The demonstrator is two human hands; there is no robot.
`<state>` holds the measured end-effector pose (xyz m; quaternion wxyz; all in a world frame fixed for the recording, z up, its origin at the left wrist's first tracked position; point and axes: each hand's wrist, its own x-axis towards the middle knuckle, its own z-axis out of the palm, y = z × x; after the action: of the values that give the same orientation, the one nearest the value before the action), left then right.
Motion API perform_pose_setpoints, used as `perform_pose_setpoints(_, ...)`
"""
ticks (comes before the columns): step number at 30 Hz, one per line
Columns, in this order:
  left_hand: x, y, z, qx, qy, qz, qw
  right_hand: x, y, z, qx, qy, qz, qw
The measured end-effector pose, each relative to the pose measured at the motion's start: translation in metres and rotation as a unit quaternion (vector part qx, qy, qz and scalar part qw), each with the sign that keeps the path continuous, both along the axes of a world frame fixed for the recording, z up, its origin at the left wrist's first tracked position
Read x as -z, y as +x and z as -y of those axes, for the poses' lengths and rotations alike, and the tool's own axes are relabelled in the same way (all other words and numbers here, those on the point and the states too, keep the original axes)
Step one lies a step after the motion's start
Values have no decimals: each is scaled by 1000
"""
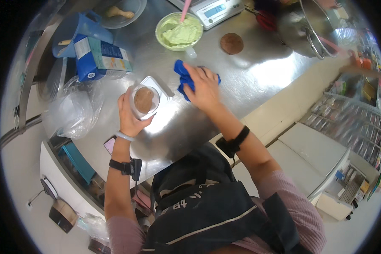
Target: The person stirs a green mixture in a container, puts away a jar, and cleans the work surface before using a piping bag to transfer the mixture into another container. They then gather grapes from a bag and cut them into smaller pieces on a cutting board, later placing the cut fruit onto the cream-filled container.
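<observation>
My left hand is wrapped around a clear round tub, held above the steel table. Inside the tub is a brown cake round. A small white flat-topped device shows just behind the tub, partly hidden by it. My right hand presses down on a crumpled blue cloth against the tabletop, fingers over it. Farther back, a second brown cake round lies on the steel. To its left stands a bowl of pale green cream with a pink-handled spatula in it.
A digital scale sits at the back, with a metal pot at the right. Leftward are a blue jug, a blue and white carton and a clear plastic bag. A phone lies near my left wrist.
</observation>
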<state>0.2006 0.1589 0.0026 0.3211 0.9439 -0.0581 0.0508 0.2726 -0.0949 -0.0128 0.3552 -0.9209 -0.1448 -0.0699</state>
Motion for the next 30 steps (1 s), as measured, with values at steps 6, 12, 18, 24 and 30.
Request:
perform_pose_setpoints(6, -20, -61, -22, -82, -15, -3, 996, 20, 11, -64, -100, -94, 74, 988)
perform_pose_setpoints(12, -36, -116, -32, -158, 45, -5, 986, 26, 57, -128, 25, -29, 112, 993)
perform_pose_setpoints(18, -41, -133, -37, -156, 38, 17, 987, 22, -19, -101, -134, -72, 83, 985)
perform_pose_setpoints(24, -26, -105, -6, -84, -44, -32, 995, 19, -145, -18, -259, -75, 76, 960)
perform_pose_setpoints(30, 4, -76, 21, -5, -50, -50, 997, 24, -229, 100, -9, -72, -104, 992)
